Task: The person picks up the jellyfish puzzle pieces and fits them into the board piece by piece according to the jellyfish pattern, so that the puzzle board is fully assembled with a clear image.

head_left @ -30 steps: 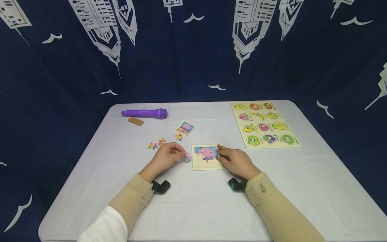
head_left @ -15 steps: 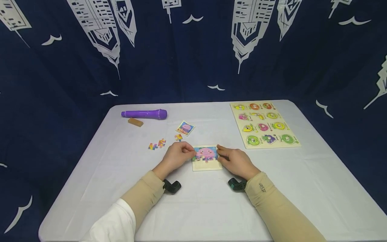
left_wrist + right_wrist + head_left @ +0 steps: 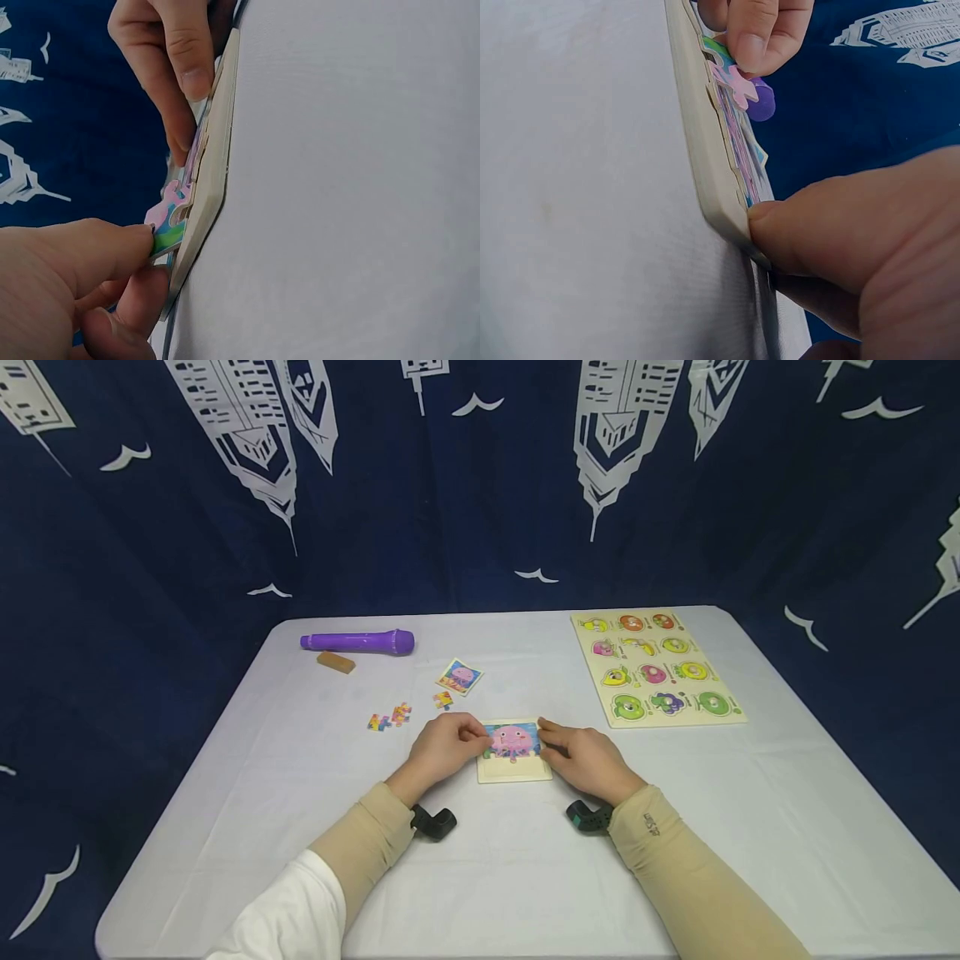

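Observation:
In the middle of the table lies a small jigsaw board (image 3: 517, 772), its upper part filled with a pink octopus picture and its lower part a bare cream base. My left hand (image 3: 444, 747) pinches a pink, blue and green jigsaw piece (image 3: 171, 210) between thumb and fingers at the board's left side. That piece is tilted, with one edge at the assembled picture. On the opposite side my right hand (image 3: 587, 760) grips the board's edge, its thumb (image 3: 780, 225) on the top face. The left fingers cover part of the picture's left side.
Several loose jigsaw pieces (image 3: 401, 713) lie left of and behind the board, near a small octopus picture card (image 3: 460, 677). Farther back are a purple toy microphone (image 3: 358, 642) and a brown block (image 3: 336, 662). A fruit puzzle board (image 3: 660, 672) lies at the back right.
My left hand has moved right, bringing the jigsaw piece from beside the board onto the picture's left side, then shifted slightly farther right. The right hand has stayed at the board's edge.

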Motion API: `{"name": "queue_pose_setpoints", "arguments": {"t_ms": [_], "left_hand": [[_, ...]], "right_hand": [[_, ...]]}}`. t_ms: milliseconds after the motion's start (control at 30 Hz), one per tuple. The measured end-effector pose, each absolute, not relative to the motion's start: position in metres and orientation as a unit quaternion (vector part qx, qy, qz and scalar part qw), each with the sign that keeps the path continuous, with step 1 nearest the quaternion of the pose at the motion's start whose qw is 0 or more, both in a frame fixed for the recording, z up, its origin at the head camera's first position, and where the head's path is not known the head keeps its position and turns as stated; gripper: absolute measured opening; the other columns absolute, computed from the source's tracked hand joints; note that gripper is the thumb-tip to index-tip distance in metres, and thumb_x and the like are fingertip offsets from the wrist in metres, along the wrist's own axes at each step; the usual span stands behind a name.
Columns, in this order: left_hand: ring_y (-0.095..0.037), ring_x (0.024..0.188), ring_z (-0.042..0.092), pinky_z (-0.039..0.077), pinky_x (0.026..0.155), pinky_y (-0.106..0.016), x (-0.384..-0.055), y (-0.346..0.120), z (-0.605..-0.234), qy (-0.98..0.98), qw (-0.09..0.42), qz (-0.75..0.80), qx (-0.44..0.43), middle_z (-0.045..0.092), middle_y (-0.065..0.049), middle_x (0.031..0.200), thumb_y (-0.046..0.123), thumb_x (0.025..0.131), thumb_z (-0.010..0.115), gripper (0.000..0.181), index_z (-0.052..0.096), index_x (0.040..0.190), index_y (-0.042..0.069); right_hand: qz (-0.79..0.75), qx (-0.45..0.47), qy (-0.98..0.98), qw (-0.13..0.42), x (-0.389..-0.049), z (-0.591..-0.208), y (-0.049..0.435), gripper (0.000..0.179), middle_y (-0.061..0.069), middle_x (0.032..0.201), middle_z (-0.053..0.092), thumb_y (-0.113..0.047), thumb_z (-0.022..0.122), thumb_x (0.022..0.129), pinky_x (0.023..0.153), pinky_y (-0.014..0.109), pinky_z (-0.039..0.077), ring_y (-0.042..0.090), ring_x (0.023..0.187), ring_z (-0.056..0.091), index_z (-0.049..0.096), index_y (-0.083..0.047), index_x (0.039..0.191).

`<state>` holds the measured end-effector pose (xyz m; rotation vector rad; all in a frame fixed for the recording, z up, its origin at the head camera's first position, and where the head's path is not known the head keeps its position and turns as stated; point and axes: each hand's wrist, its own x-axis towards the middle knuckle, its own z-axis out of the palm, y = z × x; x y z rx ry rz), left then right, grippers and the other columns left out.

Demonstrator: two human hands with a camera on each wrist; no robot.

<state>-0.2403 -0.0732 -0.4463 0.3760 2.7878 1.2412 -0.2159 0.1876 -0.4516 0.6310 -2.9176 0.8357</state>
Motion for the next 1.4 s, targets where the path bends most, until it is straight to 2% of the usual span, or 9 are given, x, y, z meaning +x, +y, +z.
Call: {"name": "queue_pose_setpoints", "arguments": {"t_ms": [333, 500, 633, 867, 1067, 1400], "left_hand": [[-0.006, 0.074, 0.061, 0.045, 0.066, -0.029, -0.241, -0.071, -0.449, 0.924, 0.003, 0.358, 0.138, 0.069, 0.014, 0.080, 0.030, 0.091, 0.079, 0.005, 0.077, 0.091, 0.026], [-0.006, 0.084, 0.062, 0.046, 0.064, -0.028, -0.236, -0.070, -0.451, 0.939, -0.043, 0.296, 0.170, 0.068, 0.013, 0.099, 0.036, 0.092, 0.078, 0.013, 0.080, 0.103, 0.029], [-0.008, 0.086, 0.065, 0.047, 0.061, -0.026, -0.229, -0.069, -0.450, 0.945, -0.058, 0.226, 0.231, 0.068, 0.010, 0.112, 0.039, 0.094, 0.076, 0.021, 0.081, 0.112, 0.030], [-0.006, 0.086, 0.067, 0.050, 0.064, -0.025, -0.225, -0.068, -0.452, 0.939, -0.080, 0.195, 0.273, 0.069, 0.011, 0.109, 0.034, 0.094, 0.077, 0.017, 0.082, 0.110, 0.030], [-0.005, 0.089, 0.067, 0.051, 0.068, -0.026, -0.225, -0.069, -0.453, 0.935, -0.073, 0.200, 0.284, 0.070, 0.012, 0.109, 0.033, 0.094, 0.077, 0.017, 0.082, 0.110, 0.030], [-0.006, 0.087, 0.067, 0.051, 0.066, -0.026, -0.225, -0.069, -0.451, 0.933, -0.087, 0.200, 0.286, 0.070, 0.011, 0.108, 0.032, 0.094, 0.077, 0.016, 0.082, 0.109, 0.029]], "right_hand": [[0.268, 0.204, -0.941, 0.022, -0.216, -0.451, 0.188, 0.041, 0.006, 0.150, 0.056, -0.022, 0.068, 0.099, 0.107, 0.053, 0.047, 0.034, 0.135, 0.056, 0.065, -0.003, 0.136], [0.264, 0.204, -0.942, 0.021, -0.216, -0.451, 0.187, 0.042, 0.006, 0.151, 0.056, -0.023, 0.068, 0.099, 0.107, 0.053, 0.047, 0.034, 0.135, 0.056, 0.065, -0.004, 0.136], [0.263, 0.203, -0.943, 0.021, -0.216, -0.452, 0.187, 0.042, 0.007, 0.151, 0.055, -0.023, 0.067, 0.099, 0.107, 0.053, 0.047, 0.034, 0.134, 0.056, 0.065, -0.004, 0.136], [0.267, 0.200, -0.943, 0.020, -0.216, -0.453, 0.188, 0.042, 0.006, 0.150, 0.056, -0.023, 0.068, 0.099, 0.107, 0.053, 0.047, 0.033, 0.135, 0.056, 0.065, -0.004, 0.136], [0.268, 0.201, -0.942, 0.021, -0.216, -0.454, 0.188, 0.042, 0.006, 0.150, 0.056, -0.023, 0.068, 0.099, 0.107, 0.053, 0.047, 0.033, 0.134, 0.057, 0.065, -0.003, 0.136], [0.266, 0.204, -0.942, 0.024, -0.216, -0.453, 0.188, 0.042, 0.007, 0.150, 0.056, -0.023, 0.068, 0.099, 0.107, 0.053, 0.047, 0.033, 0.134, 0.057, 0.065, -0.004, 0.136]]}}
